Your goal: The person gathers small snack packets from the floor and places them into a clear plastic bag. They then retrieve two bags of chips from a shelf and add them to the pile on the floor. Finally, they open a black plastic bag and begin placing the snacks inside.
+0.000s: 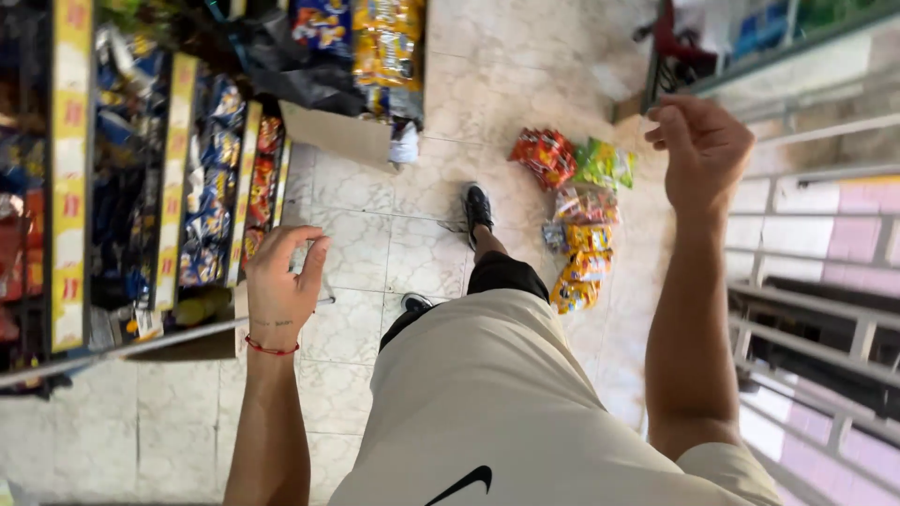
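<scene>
Looking straight down past a pale shirt (pixel 497 403) onto a tiled shop floor (pixel 356 244). Hanging at about nine o'clock, the left hand (pixel 281 286), red thread at the wrist, fingers (pixel 312 258) loosely curved and a little apart, gripping nothing, hovering just beside the low end of the snack shelves (pixel 173 187). Rising at about two o'clock, the right hand (pixel 701 155), fingers curled inward into a loose fist, nothing visible inside it, though whether something small is tucked in the palm, cannot tell. Lying on the floor at roughly one o'clock, between the two hands and well below them, a heap of snack packets (pixel 577 211): red ones at the top left, green beside them, yellow and orange trailing down toward the shirt; nearer the right hand than the left, touching neither. Standing at about twelve o'clock, a black shoe (pixel 476 208) just beside the heap, a second shoe tip peeking out closer in. Filling the shelves from nine to eleven o'clock, rows of blue, red and yellow bags behind yellow price strips. Sitting at twelve o'clock, a cardboard box (pixel 342 131) with a dark bag and more bright packets stacked on it. Running along three to five o'clock, white empty racking (pixel 825 309), hemming the aisle in. Leaving open tile only in the narrow strip between shelves and racking, mostly around eleven to twelve o'clock.
</scene>
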